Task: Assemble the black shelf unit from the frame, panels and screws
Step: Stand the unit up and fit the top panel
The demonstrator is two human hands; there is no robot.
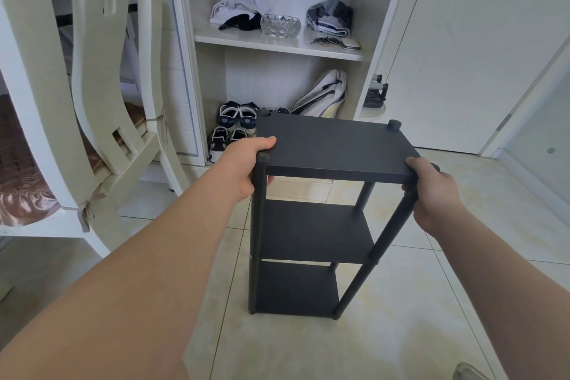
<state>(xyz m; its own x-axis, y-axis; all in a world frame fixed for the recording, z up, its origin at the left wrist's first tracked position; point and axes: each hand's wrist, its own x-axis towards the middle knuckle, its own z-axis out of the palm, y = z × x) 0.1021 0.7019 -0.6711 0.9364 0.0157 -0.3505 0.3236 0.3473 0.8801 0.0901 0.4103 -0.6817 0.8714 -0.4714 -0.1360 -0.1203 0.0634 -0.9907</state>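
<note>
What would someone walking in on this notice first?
The black shelf unit stands upright on the tiled floor in the middle, with three panels fitted between its posts. The left hand and the right hand grip its near top corners. Behind it, an open white cupboard holds a glass bowl higher up and sneakers at the bottom.

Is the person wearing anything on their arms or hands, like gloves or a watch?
No. The left forearm and right forearm are bare, no sleeves in view. The left hand and right hand wear no gloves; no watch, bracelet or ring is visible.
</note>
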